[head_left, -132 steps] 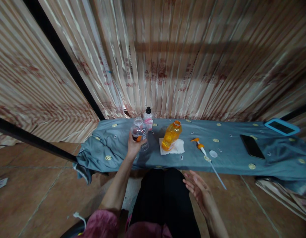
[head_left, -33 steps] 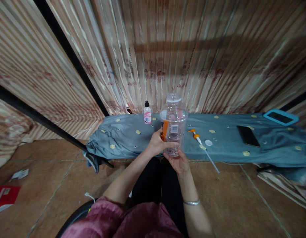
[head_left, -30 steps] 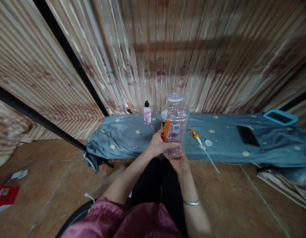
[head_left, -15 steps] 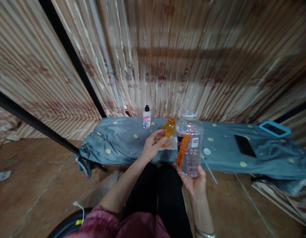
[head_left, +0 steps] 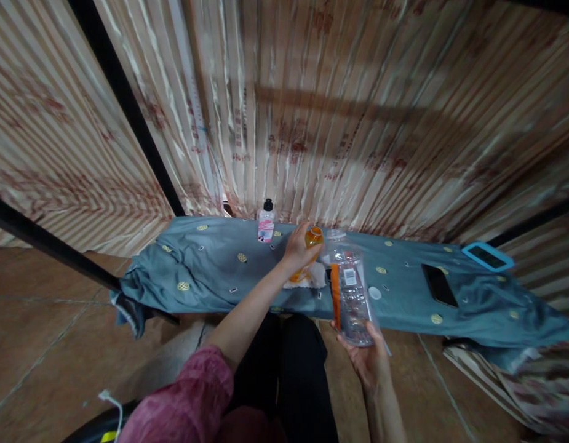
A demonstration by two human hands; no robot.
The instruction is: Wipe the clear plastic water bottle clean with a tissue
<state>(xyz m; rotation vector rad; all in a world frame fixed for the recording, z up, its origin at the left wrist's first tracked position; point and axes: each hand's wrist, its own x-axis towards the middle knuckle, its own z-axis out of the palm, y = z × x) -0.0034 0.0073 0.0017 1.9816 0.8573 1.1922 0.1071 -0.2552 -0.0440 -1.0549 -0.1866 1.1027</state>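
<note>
My right hand [head_left: 365,354] grips a large clear plastic bottle [head_left: 353,301] by its base. The bottle carries an orange and black label and a barcode, and its neck leans to the left. My left hand [head_left: 298,249] is wrapped round the upper part of a small orange bottle [head_left: 314,236] whose open mouth faces up. Below that orange bottle lies a white tissue or cloth [head_left: 317,275], partly hidden. The clear bottle's neck is close to the orange bottle's mouth; I cannot tell whether they touch.
A small bottle with a black cap and pink label [head_left: 266,223] stands at the back of the cloth-covered bench [head_left: 219,258]. Toward the right lie a round white cap [head_left: 374,293], a black phone [head_left: 440,285] and a blue-framed device [head_left: 488,256]. A striped curtain [head_left: 302,111] hangs behind.
My left hand has moved from beside the orange bottle to close round its upper part. The clear bottle has come down and tilted left toward it.
</note>
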